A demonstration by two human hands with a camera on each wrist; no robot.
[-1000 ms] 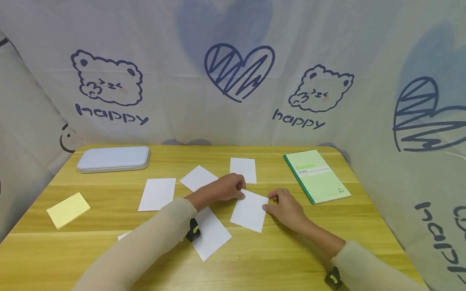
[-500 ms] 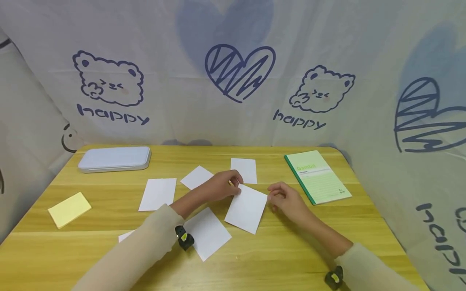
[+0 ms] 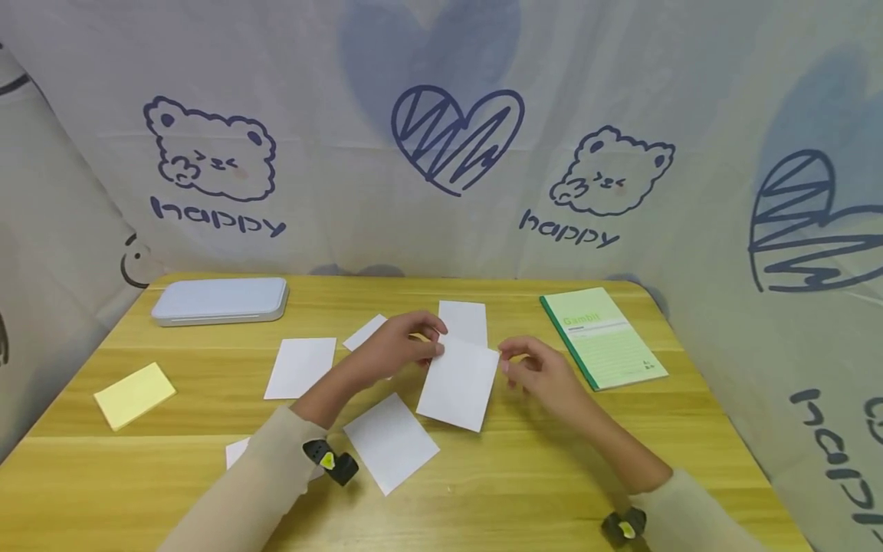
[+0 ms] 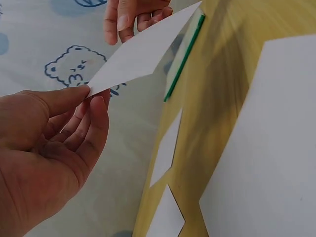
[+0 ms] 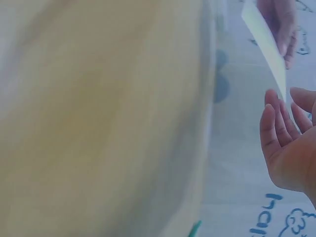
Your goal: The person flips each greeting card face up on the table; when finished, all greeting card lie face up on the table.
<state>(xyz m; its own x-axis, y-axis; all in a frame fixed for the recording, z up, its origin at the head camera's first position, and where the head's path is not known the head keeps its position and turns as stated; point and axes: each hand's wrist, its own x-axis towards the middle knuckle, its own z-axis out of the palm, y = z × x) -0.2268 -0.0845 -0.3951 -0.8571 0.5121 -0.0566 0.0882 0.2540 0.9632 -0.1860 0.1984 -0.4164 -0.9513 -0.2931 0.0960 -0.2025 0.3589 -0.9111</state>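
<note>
White paper rectangle (image 3: 457, 387) | left grip (image 3: 393, 346) — pinching its corner | right grip (image 3: 545, 374) — loosely parted

Cloth-screened nook: wooden table (image 3: 524, 491), bear-print cloth (image 3: 338, 195)

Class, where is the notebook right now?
In the head view, the notebook lies near the far right corner of the table, just past the right hand.

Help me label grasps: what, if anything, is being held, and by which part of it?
A white paper sheet, pinched by its far left corner in the left grip. The right grip is by the far right corner, apparently not pinching.
</note>
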